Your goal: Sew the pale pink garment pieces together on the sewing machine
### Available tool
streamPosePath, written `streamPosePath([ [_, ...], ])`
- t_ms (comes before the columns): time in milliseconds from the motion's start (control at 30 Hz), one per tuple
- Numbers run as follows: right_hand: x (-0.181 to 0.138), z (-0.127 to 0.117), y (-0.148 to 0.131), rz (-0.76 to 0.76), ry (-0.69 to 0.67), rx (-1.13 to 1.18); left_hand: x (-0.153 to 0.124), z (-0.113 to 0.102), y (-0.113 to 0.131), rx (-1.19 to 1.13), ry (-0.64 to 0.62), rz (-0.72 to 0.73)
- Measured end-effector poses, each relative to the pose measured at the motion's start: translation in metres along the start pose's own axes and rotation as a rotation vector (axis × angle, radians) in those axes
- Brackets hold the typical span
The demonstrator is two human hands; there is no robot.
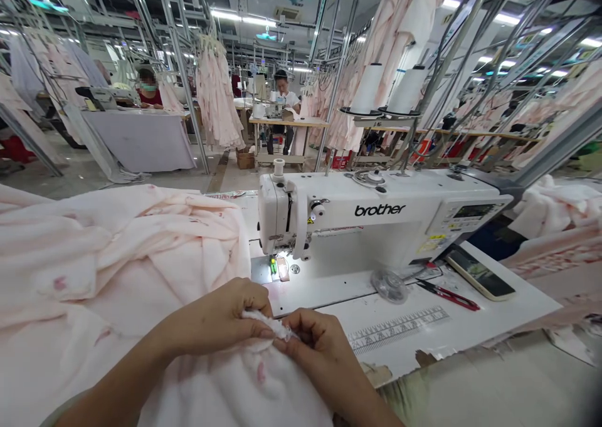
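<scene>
My left hand (230, 317) pinches the gathered white edge of a pale pink fabric (254, 383) with small rose-coloured marks. Close beside it, my right hand (320, 345) grips the same edge between thumb and fingers. A short stretch of frayed white edge (268, 322) shows between the two hands. The rest of the cloth hangs below them, and a large heap of similar fabric (117, 251) lies to the left. Just beyond my hands stands a white sewing machine (376, 207), its lamp lit over the needle plate (263, 270). No cloth lies under its presser foot.
On the machine table (329, 295) lie red-handled thread snips (449, 295), a phone (480, 273), a clear round case (389, 286) and a printed ruler strip (399, 330). Two thread cones (367, 91) stand above the machine. Further back, people sit at other machines among hanging garments (219, 94).
</scene>
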State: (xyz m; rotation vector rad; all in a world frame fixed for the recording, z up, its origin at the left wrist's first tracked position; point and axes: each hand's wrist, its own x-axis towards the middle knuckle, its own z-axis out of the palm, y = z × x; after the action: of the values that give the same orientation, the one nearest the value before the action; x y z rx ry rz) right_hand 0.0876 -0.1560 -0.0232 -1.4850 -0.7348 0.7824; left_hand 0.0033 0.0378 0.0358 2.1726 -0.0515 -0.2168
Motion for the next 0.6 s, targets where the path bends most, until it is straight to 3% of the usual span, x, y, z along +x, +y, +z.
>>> streamPosePath([
  [267, -0.001, 0.007, -0.001, 0.032, 0.084, 0.04, 0.005, 0.002, -0.006, -0.134, -0.02, -0.113],
  [433, -0.001, 0.005, 0.001, 0.066, 0.001, 0.114, 0.008, 0.005, -0.01, -0.163, -0.06, -0.059],
  [533, 0.002, -0.015, -0.005, -0.049, -0.199, -0.036, 0.009, 0.006, -0.015, -0.151, -0.103, -0.033],
  [600, 0.01, -0.033, -0.013, -0.288, -0.235, -0.298, 0.01, 0.007, -0.018, -0.148, -0.12, -0.025],
])
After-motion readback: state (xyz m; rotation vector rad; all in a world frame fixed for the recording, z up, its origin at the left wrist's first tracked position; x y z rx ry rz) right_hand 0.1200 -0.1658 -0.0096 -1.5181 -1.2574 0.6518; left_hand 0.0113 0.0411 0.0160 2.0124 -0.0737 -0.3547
